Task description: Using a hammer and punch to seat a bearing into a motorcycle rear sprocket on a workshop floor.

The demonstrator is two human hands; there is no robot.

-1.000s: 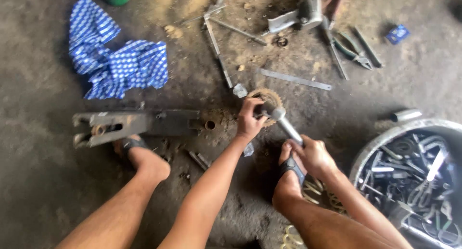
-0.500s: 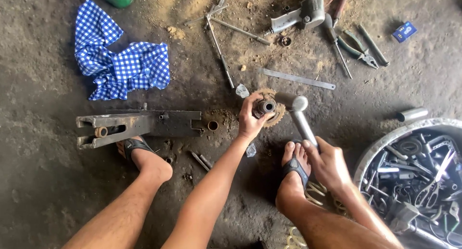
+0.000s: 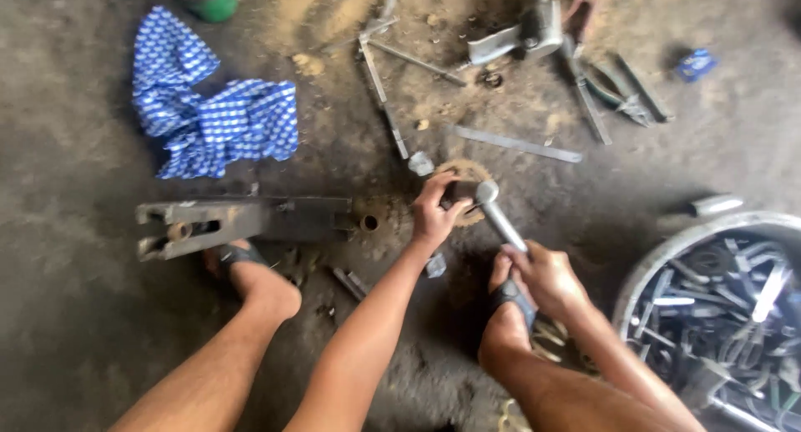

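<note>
My left hand grips a short dark metal cylinder that stands on a rusty round disc on the dirt floor. My right hand holds the handle of a steel hammer, whose head touches the top of the cylinder. My right foot in a sandal rests just under the right hand. My left foot presses on a long dark metal bracket lying to the left.
A blue-and-white checked cloth lies at upper left. Metal rods, a flat strip, pliers and other tools lie at the top. A round metal basin of scrap parts stands at right.
The hammer was on the cylinder, lifted off to the right half a second ago, and now its head is back down on the cylinder. My left hand stays on the piece.
</note>
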